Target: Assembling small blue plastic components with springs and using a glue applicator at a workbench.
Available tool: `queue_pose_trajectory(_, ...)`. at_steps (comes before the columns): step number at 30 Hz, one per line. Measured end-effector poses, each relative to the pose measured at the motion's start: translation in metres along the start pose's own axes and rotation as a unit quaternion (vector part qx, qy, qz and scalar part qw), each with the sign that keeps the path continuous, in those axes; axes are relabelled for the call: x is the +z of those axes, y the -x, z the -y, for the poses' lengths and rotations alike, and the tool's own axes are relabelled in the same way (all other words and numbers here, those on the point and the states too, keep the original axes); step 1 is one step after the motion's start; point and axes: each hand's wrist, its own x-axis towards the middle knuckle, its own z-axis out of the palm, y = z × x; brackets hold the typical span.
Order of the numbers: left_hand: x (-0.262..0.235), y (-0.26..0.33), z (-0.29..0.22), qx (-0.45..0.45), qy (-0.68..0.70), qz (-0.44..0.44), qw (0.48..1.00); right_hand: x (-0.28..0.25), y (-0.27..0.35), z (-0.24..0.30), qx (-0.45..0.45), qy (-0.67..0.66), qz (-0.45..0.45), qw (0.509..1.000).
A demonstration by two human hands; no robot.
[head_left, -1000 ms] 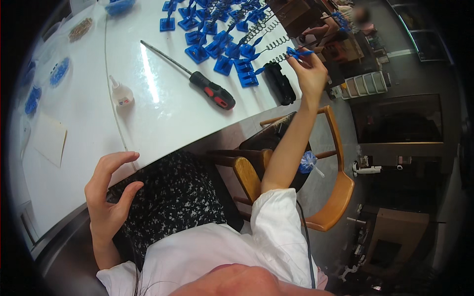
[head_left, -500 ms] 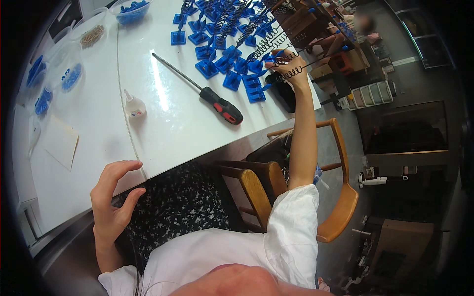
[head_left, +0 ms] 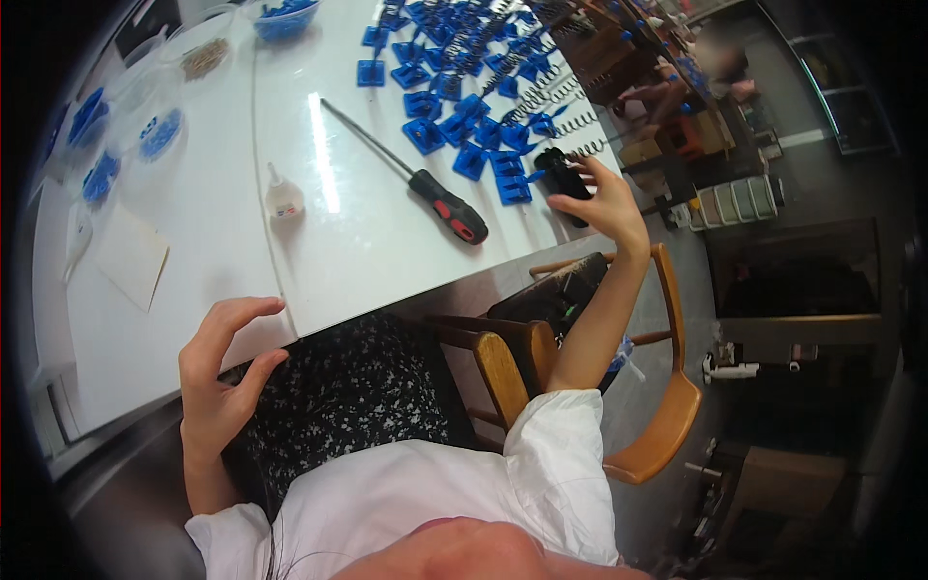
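Note:
My right hand is stretched out to the table's right edge, fingers spread, its fingertips at a black oblong object lying there. A small blue piece lies just left of that object. Several blue plastic parts and metal springs are scattered beyond it. A screwdriver with a black and red handle lies on the white table. My left hand rests open at the table's near edge, holding nothing.
A small glue bottle stands mid-table and a paper sheet lies at the left. Bowls of blue parts sit at the far left. Wooden chairs stand beside my lap. Another person's arm is beyond the table.
My right hand has come down from the raised position over the springs and blue parts to the black object at the table edge. My left hand stayed at the near edge.

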Motion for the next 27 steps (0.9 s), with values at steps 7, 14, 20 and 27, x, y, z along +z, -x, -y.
queue_pose_trajectory(7, -0.009, 0.002, 0.007, 0.004, 0.012, -0.009, 1.0, 0.012, -0.013, -0.018, 0.068, 0.064, -0.103, 0.99)
queue_pose_trajectory(14, -0.022, 0.011, 0.01, 0.014, 0.025, -0.024, 0.999, 0.0, -0.012, -0.061, 0.005, -0.048, -0.238, 0.97)
queue_pose_trajectory(20, -0.018, 0.013, 0.025, 0.046, 0.002, -0.141, 0.989, -0.033, 0.028, -0.003, -0.063, -0.086, -0.63, 0.769)
queue_pose_trajectory(27, -0.012, 0.013, 0.036, 0.026, 0.003, -0.217, 0.976, 0.005, 0.056, 0.102, -0.23, -0.063, -0.727, 0.643)
